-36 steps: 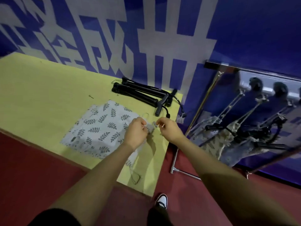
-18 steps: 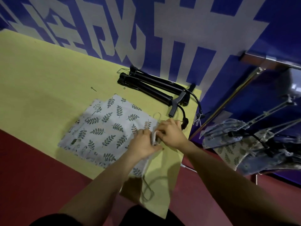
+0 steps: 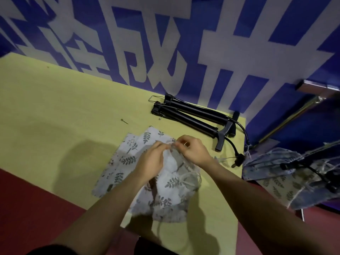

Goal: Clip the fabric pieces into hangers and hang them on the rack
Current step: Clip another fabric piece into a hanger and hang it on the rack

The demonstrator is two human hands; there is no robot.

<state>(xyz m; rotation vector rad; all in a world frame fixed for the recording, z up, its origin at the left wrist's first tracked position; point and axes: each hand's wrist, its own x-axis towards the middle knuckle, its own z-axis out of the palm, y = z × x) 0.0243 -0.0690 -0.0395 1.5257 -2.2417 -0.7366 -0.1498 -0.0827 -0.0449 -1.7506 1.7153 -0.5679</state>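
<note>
A pale fabric piece with a grey leaf print (image 3: 171,192) hangs lifted above the yellow table (image 3: 55,126). My left hand (image 3: 152,161) and my right hand (image 3: 193,151) pinch its top edge together, fingers curled around a small pale clip (image 3: 173,146) of a light wire hanger (image 3: 191,178) that drapes against the cloth. More leaf-print fabric pieces (image 3: 127,157) lie flat on the table under it. A bundle of black clip hangers (image 3: 193,116) lies at the table's far right. Whether the clip grips the cloth is hidden by my fingers.
To the right stands the metal rack (image 3: 287,118), with several leaf-print pieces (image 3: 287,183) hanging from black hangers. A small pin (image 3: 124,121) lies on the table. The blue and white wall is close behind. The floor is dark red.
The top fabric piece has come up off the pile and now hangs from my hands. Both hands rose slightly and stayed together at its top edge.
</note>
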